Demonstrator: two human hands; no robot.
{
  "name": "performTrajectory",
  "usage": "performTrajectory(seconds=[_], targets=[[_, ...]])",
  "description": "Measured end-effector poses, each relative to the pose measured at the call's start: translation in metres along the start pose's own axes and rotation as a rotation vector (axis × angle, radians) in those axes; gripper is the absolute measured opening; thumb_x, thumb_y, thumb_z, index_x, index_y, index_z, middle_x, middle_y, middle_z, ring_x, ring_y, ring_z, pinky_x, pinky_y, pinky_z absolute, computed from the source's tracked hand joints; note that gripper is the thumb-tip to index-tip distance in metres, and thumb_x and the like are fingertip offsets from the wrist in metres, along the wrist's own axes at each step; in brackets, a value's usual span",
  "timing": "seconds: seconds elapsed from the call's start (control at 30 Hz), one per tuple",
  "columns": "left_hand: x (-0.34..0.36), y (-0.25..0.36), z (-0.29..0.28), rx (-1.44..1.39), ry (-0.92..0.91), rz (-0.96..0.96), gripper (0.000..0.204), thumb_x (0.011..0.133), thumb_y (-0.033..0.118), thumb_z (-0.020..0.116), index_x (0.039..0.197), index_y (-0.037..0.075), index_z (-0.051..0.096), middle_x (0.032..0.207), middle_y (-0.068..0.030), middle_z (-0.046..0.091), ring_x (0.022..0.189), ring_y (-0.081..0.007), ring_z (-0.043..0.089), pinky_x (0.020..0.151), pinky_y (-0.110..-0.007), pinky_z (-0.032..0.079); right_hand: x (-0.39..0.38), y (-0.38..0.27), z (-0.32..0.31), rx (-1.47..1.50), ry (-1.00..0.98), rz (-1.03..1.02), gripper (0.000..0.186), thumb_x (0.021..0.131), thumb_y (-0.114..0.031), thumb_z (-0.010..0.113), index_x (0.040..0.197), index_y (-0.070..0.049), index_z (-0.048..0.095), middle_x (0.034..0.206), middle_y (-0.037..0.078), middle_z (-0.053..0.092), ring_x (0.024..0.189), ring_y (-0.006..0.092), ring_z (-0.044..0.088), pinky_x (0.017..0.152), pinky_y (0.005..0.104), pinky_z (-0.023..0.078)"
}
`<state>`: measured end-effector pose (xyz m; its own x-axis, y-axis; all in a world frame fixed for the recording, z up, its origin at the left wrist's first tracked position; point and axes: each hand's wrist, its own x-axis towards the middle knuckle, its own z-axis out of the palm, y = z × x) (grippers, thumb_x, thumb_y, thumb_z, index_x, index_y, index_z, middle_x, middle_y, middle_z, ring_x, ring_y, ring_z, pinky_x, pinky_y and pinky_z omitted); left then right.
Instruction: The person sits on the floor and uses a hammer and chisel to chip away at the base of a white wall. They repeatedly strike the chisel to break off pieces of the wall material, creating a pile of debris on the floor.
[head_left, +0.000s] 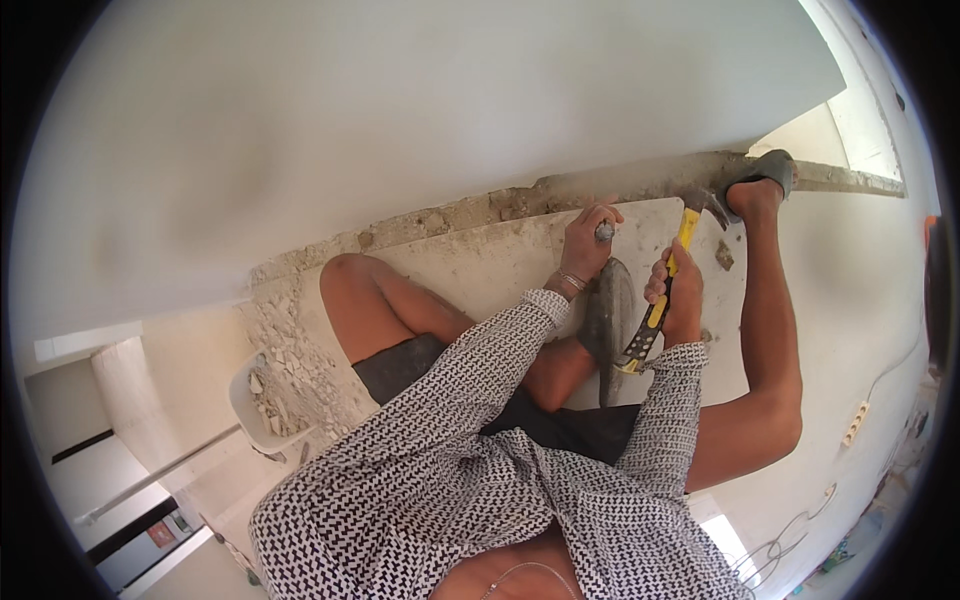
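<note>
My left hand [588, 243] is closed round a chisel [604, 231]. Only its round grey end shows, pointing up toward me; its tip is hidden below the hand, close to the chipped strip at the wall's foot. In my right hand [683, 300] is a claw hammer [689, 224], gripped partway along its yellow and black handle. The dark hammer head is raised to the right of the chisel, apart from it. Broken, rough masonry [465, 214] runs along the base of the pale wall [400, 110].
Rubble [290, 335] lies to the left, beside a white dustpan-like scoop [250, 405] with a long handle and debris in it. My legs straddle the work spot, a dark slipper [745, 185] near the wall. A power strip [855, 425] and cables lie at right.
</note>
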<state>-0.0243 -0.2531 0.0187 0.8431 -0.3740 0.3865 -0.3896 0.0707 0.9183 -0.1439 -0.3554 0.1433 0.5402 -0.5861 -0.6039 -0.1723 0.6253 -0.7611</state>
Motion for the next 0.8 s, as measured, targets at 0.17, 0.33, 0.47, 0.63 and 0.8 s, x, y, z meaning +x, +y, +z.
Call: performTrajectory(seconds=[0.17, 0.33, 0.47, 0.63, 0.8], targets=[[0.004, 0.009, -0.034, 0.168, -0.069, -0.065, 0.021, 0.081, -0.011, 0.056, 0.089, 0.008, 0.054, 0.098, -0.0106, 0.071, 0.112, -0.0362, 0.068, 0.105, -0.047, 0.05, -0.007, 0.001, -0.001, -0.043, 0.031, -0.014, 0.024, 0.104, -0.033, 0.055, 0.093, -0.012, 0.05, 0.062, -0.004, 0.046, 0.042, 0.0059, 0.041, 0.037, 0.0224, 0.036], [0.022, 0.013, -0.069, 0.58, -0.239, -0.097, 0.021, 0.082, -0.005, 0.062, 0.095, 0.011, 0.06, 0.106, -0.014, 0.07, 0.095, -0.0404, 0.066, 0.082, -0.05, 0.055, -0.003, 0.003, 0.006, -0.046, 0.007, -0.019, 0.024, 0.105, -0.033, 0.054, 0.094, -0.012, 0.05, 0.062, -0.004, 0.046, 0.043, 0.0059, 0.042, 0.038, 0.0226, 0.037], [0.015, -0.013, -0.09, 0.611, -0.299, -0.076, 0.021, 0.083, -0.001, 0.065, 0.099, 0.013, 0.064, 0.106, -0.0114, 0.069, 0.089, -0.0404, 0.066, 0.077, -0.048, 0.055, -0.01, 0.001, 0.014, -0.118, -0.031, -0.011, 0.025, 0.105, -0.034, 0.054, 0.095, -0.011, 0.051, 0.062, -0.003, 0.046, 0.042, 0.006, 0.043, 0.037, 0.0228, 0.038], [0.008, 0.02, -0.135, 0.514, -0.251, -0.328, 0.02, 0.083, 0.0, 0.064, 0.099, 0.011, 0.06, 0.097, -0.0092, 0.072, 0.1, -0.0353, 0.068, 0.082, -0.047, 0.055, -0.022, -0.004, 0.009, -0.215, 0.006, -0.01, 0.025, 0.106, -0.033, 0.053, 0.094, -0.011, 0.052, 0.061, -0.003, 0.047, 0.041, 0.0064, 0.043, 0.037, 0.0228, 0.037], [0.004, 0.021, -0.147, 0.46, 0.094, -0.055, 0.02, 0.082, -0.007, 0.065, 0.092, 0.007, 0.055, 0.103, -0.0069, 0.076, 0.104, -0.0287, 0.072, 0.086, -0.039, 0.057, -0.016, -0.001, 0.013, -0.169, -0.016, -0.015, 0.025, 0.106, -0.033, 0.053, 0.094, -0.011, 0.052, 0.061, -0.003, 0.047, 0.041, 0.0067, 0.043, 0.037, 0.0231, 0.038]])
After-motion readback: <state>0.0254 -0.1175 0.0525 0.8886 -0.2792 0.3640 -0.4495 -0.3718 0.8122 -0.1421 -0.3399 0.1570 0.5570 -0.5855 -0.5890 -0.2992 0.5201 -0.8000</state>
